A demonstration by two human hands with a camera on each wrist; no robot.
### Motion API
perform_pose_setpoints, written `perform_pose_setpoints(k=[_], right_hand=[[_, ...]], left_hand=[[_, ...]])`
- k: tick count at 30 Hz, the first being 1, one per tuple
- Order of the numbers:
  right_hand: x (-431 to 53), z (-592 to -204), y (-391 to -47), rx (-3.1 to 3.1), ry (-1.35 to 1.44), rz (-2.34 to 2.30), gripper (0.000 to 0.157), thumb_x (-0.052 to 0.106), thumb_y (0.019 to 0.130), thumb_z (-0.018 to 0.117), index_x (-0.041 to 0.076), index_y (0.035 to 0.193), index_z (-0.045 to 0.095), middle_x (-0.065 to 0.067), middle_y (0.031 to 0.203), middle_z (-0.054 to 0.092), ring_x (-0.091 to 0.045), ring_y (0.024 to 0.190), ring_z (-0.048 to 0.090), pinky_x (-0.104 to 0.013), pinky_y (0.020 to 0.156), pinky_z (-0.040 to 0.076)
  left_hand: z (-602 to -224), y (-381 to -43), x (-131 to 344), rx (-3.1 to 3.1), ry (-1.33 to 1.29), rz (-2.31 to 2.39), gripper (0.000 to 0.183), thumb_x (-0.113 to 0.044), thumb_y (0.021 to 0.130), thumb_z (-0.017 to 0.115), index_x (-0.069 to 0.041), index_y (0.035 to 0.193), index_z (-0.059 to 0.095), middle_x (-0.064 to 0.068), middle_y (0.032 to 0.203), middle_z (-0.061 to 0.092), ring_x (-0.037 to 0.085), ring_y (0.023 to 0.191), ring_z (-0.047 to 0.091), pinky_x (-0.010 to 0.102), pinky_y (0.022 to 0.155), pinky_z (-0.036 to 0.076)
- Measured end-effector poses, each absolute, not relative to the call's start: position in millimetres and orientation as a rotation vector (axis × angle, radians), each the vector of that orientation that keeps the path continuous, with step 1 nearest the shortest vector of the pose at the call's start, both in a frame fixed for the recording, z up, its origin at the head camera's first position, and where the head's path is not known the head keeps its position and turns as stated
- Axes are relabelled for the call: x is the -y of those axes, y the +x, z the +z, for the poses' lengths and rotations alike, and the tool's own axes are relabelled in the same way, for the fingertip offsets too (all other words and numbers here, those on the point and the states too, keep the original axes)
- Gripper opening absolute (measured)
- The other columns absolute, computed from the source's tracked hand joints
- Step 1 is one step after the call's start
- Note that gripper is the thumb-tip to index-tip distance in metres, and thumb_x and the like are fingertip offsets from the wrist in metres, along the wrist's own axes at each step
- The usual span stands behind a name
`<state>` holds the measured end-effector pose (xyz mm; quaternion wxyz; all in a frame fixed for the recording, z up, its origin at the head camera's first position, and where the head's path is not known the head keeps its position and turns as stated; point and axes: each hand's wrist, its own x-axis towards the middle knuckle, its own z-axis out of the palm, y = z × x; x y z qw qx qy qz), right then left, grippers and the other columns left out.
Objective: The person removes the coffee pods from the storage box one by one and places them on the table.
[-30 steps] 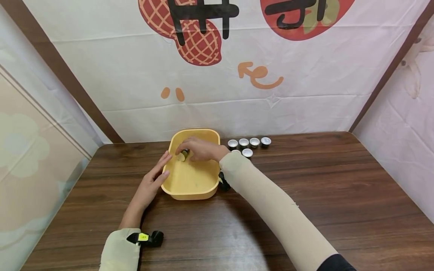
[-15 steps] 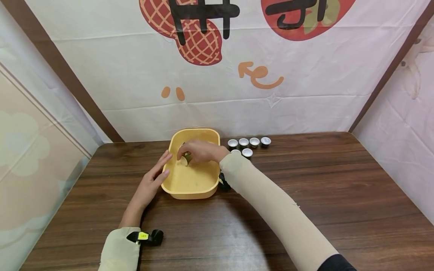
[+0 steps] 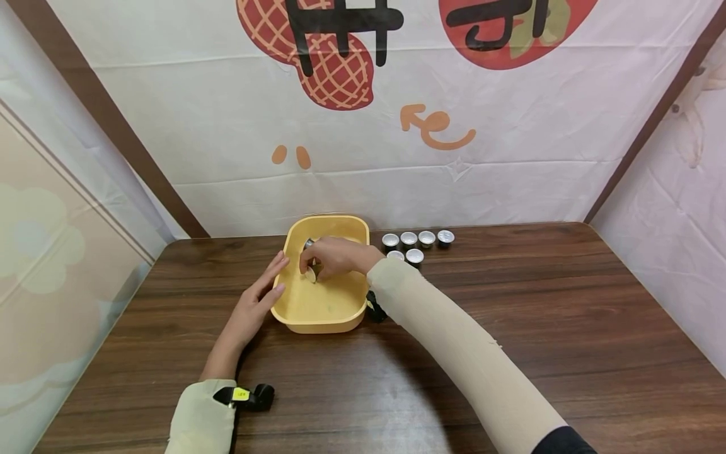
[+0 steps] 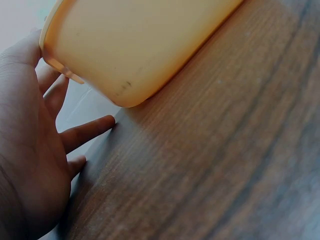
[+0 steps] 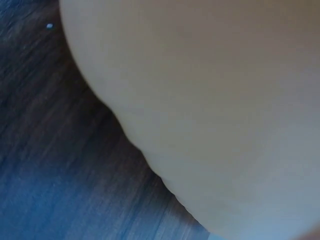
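Note:
A yellow plastic basin (image 3: 320, 309) stands at the back of the table. My right hand (image 3: 337, 255) is down inside it, fingers bent around a small dark pod with a pale round face (image 3: 311, 274); the fingers hide most of it. Another small dark, shiny piece (image 3: 309, 243) shows at the back of these fingers. My left hand (image 3: 258, 293) rests against the basin's left rim with its fingers extended. In the left wrist view, the left hand (image 4: 35, 135) touches the basin's rim (image 4: 46, 35), with other fingers spread beside the wall.
Several small dark pods with silvery-white tops (image 3: 426, 239) stand in two rows right of the basin. The brown wooden table (image 3: 510, 328) ends at a printed cloth backdrop (image 3: 238, 151). The right wrist view is mostly filled by the basin's blurred outer wall (image 5: 200, 115).
Inside the basin, my right hand has shifted slightly right and toward me, and the pale-faced pod has moved with it. The left hand stays at the rim.

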<state>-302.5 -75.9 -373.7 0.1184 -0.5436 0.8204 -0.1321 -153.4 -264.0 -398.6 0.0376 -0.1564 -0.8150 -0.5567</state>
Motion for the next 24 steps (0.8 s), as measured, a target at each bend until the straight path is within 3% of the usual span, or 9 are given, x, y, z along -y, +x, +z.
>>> perform_pose_setpoints(k=[12, 19, 24], right_hand=[[70, -367, -301, -2.374, -1.656, -0.469, 0.028, 0.009, 0.076, 0.08, 0.014, 0.101, 0.069, 0.008, 0.093, 0.064, -0.007, 0.088, 0.057, -0.017, 0.08, 0.042], [64, -368, -300, -2.378, -1.717, -0.603, 0.026, 0.011, 0.079, 0.077, 0.017, 0.103, 0.071, 0.012, 0.096, 0.064, -0.002, 0.088, 0.057, -0.018, 0.082, 0.043], [61, -369, -294, -2.367, -1.721, -0.726, 0.026, 0.013, 0.079, 0.078, 0.017, 0.104, 0.07, 0.012, 0.097, 0.065, -0.002, 0.09, 0.056, -0.021, 0.083, 0.044]], left_hand=[[-403, -156, 265, 2.476, -0.505, -1.727, 0.047, -0.008, 0.102, 0.045, -0.004, 0.147, 0.036, 0.006, 0.158, 0.017, 0.026, 0.144, 0.012, 0.009, 0.101, 0.024], [-424, -168, 274, 2.49, -0.484, -1.697, 0.047, -0.013, 0.102, 0.046, -0.016, 0.149, 0.038, -0.008, 0.157, 0.019, 0.018, 0.144, 0.013, 0.009, 0.101, 0.023], [-424, -167, 273, 2.514, -0.462, -1.675, 0.047, -0.015, 0.102, 0.046, -0.017, 0.149, 0.038, -0.009, 0.157, 0.019, 0.018, 0.144, 0.014, 0.008, 0.1, 0.023]])
